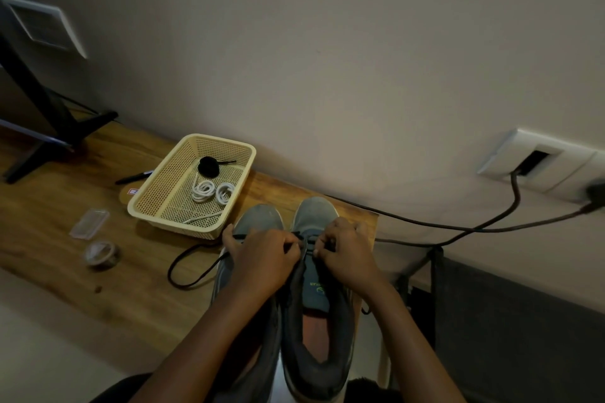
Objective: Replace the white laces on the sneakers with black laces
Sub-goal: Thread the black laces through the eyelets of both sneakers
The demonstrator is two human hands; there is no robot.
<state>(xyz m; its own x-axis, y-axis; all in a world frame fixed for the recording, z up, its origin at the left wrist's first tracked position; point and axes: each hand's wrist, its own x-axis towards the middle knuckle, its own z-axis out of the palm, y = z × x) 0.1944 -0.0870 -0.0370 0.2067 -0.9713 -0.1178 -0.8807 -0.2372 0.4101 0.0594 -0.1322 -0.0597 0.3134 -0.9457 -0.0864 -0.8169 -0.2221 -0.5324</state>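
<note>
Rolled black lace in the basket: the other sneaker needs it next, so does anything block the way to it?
Nothing covers the rolled black lace. Two white coils and the basket wall lie between it and the left hand; a reach from above likely clears them.

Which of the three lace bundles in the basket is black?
The bundle farthest back, near the basket's rear wall; the two white bundles lie in front of it.

Two grey sneakers (pixel 316 213) stand side by side on the tabletop (pixel 65 199), toes toward the wall. A black lace (pixel 169 271) crosses the right one's front eyelets, its tail looping leftward. Coiled white laces (pixel 212 191) and a balled black lace (pixel 208 167) lie in the basket (pixel 154 178).
</note>
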